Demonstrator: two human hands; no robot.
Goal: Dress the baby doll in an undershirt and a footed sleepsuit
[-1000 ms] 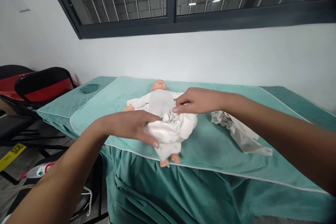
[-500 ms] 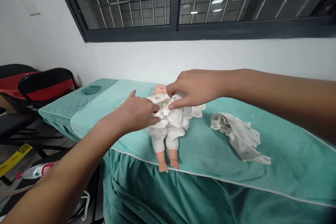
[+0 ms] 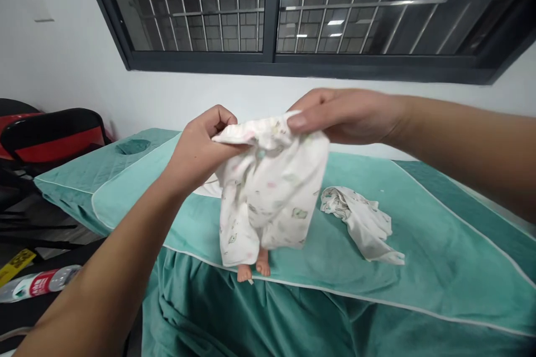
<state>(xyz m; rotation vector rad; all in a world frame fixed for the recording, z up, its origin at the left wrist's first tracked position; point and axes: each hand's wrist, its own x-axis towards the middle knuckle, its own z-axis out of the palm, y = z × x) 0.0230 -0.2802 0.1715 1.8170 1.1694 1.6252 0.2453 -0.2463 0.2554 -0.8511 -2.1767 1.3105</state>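
Note:
Small white baby pants (image 3: 276, 195) with a coloured print hang by their waistband between my two hands. My left hand (image 3: 199, 145) pinches the left end of the waistband. At the other end, my right hand (image 3: 352, 114) grips the band with thumb and fingers. Behind the pants lies a baby doll (image 3: 263, 263); only its feet show under the hem, and its head and body are hidden. A bit of white cloth (image 3: 209, 187) shows beside my left wrist. Another white printed garment (image 3: 364, 220) lies crumpled on the bed, right of the pants.
The bed has a green cover (image 3: 439, 268) with white piping, and a face hole (image 3: 133, 146) at its left end. Black and red chairs (image 3: 54, 136) stand left. A plastic bottle (image 3: 39, 283) lies low on the left. A barred window (image 3: 272, 61) is above.
Both hands have risen from the doll's middle and now hold the pants up, spread by the waistband. The pants now cover most of the doll. The view has shifted slightly right.

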